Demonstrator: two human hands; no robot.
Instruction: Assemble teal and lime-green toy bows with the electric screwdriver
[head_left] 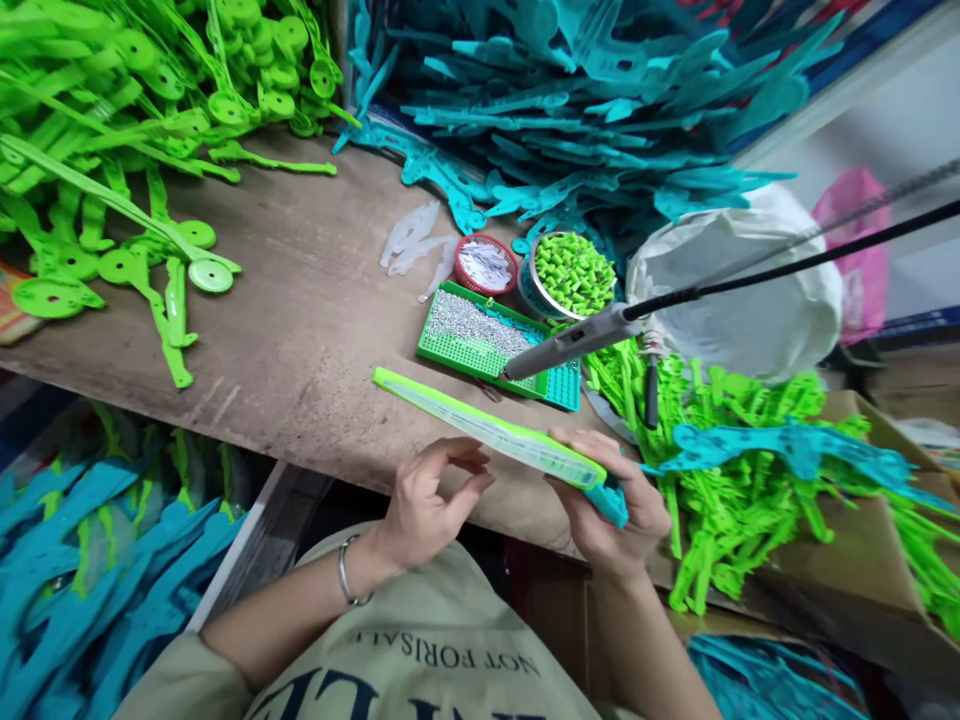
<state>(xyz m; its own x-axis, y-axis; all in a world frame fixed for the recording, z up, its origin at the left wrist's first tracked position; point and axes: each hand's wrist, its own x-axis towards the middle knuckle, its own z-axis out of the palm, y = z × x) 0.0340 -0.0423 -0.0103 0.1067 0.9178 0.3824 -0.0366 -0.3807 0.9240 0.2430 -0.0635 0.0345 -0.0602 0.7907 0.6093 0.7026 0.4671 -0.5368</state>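
Note:
My right hand (619, 505) grips one end of a long, flat lime-green plastic part (450, 410), seen nearly edge-on with a paler, translucent layer along its side. A teal plastic piece (609, 503) pokes out under the same fingers. Close to the near side of the part is my left hand (431, 505), its fingers curled and its thumb apart from them; I see nothing between them. Beyond the part, a grey electric screwdriver (566, 345) hangs at a slant, its tip over a green tray (480, 370) of small silvery screws.
Behind the tray stand a red basket (486, 240) of pale strips and a tub (536, 285) of small green pieces. Lime-green parts are heaped left (112, 200) and right (735, 490). Teal parts (570, 120) fill the back; a white bag (742, 290) stands at right.

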